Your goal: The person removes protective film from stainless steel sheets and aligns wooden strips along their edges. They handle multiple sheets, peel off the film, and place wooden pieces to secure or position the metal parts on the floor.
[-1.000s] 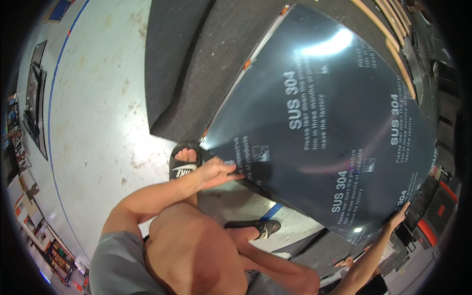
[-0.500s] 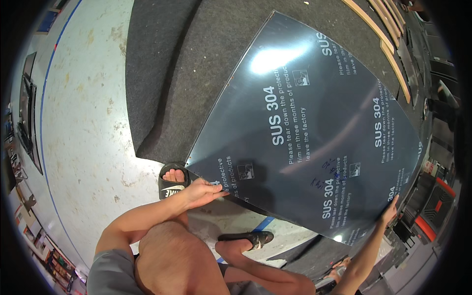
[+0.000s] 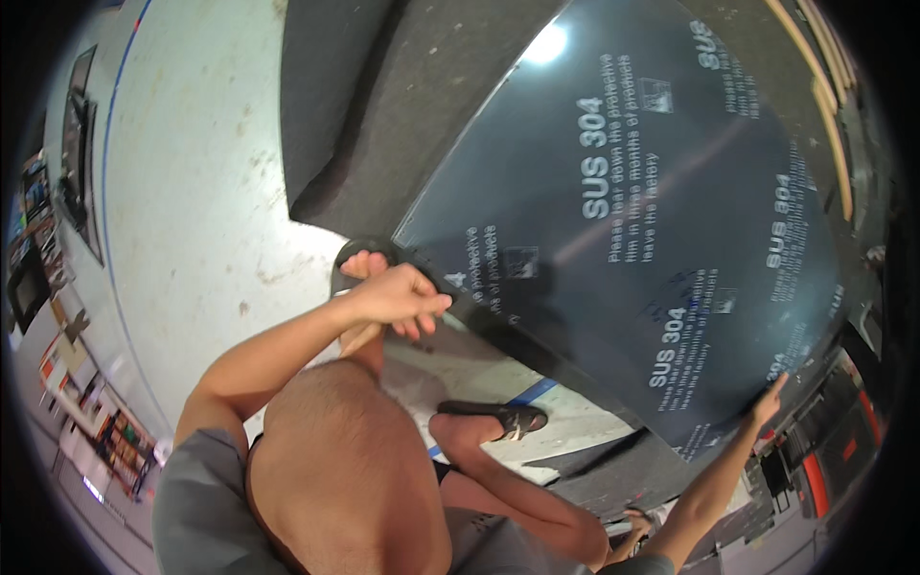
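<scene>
A large dark grey metal sheet point(image 3: 546, 192), covered in printed protective film, lies over black carpet in front of me. My left hand point(image 3: 398, 295) is just off its near-left edge, with loosely bent fingers somewhat apart and nothing seen in them. At the sheet's right side, my right hand point(image 3: 767, 406) grips the edge; one finger shows along the border and the others are mostly hidden. Bluish handwritten marks show on the film.
Black carpet point(image 3: 345, 177) spreads under and left of the sheet, beside a pale, stained floor point(image 3: 201, 144). My sandalled feet are close to the sheet's near edge. Wooden strips point(image 3: 832, 144) lie at the far right. Blue tape point(image 3: 534, 391) crosses the floor near my foot.
My left hand has come off the sheet's edge and its fingers have loosened. My right hand stays at the right edge. The view has shifted, so the sheet appears farther up and right.
</scene>
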Demonstrator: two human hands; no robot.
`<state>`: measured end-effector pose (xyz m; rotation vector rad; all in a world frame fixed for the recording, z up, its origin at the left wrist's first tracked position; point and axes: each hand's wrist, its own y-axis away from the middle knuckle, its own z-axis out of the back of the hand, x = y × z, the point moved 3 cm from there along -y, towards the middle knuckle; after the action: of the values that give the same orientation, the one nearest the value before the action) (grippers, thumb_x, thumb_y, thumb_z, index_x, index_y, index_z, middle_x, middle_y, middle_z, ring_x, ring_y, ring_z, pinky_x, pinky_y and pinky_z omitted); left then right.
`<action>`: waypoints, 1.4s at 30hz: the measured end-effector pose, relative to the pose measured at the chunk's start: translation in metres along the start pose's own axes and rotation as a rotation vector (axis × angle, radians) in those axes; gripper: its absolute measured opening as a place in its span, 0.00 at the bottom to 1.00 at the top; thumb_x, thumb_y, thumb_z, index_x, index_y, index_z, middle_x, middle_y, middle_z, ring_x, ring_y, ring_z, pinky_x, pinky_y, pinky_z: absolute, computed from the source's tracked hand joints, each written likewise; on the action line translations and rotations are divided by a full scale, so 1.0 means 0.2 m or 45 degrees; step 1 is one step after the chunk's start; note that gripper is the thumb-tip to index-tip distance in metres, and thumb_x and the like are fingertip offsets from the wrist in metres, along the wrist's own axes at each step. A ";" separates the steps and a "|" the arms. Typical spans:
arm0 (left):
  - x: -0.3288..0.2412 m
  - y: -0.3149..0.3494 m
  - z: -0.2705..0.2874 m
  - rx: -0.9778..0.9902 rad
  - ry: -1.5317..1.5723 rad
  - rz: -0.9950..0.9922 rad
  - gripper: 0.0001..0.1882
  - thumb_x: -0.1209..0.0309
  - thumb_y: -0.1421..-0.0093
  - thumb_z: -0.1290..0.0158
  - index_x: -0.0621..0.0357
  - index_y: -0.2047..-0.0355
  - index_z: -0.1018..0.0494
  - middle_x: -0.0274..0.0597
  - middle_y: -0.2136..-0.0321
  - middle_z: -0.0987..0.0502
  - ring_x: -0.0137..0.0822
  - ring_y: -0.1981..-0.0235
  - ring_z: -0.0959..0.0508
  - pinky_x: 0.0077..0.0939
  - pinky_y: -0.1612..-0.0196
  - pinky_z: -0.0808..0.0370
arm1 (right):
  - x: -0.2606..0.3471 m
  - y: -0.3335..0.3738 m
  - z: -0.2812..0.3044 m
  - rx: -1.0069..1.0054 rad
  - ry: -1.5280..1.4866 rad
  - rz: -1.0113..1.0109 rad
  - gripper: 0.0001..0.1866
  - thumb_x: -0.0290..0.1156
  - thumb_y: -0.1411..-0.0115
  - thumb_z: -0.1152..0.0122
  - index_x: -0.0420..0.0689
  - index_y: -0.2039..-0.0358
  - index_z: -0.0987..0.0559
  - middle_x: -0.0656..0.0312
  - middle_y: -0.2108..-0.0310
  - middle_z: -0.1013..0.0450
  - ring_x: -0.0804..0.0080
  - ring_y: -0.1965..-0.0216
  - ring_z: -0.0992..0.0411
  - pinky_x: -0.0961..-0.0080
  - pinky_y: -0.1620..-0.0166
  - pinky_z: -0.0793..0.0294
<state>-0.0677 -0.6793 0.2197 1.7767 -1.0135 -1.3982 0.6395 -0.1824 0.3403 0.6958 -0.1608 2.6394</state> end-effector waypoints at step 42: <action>-0.69 0.43 0.24 -1.012 -1.447 -0.725 0.28 0.60 0.41 0.29 0.44 0.40 0.20 0.40 0.53 0.25 0.46 0.52 0.21 0.43 0.50 0.20 | 0.04 0.19 -0.39 0.673 -0.019 0.112 0.52 0.43 0.44 0.15 0.37 0.26 0.34 0.54 0.36 0.26 0.60 0.36 0.28 0.65 0.30 0.34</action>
<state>-0.1485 -0.6014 0.3471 0.5844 -0.2397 -2.7783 0.5817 -0.1974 0.2763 0.8861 0.5329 2.7786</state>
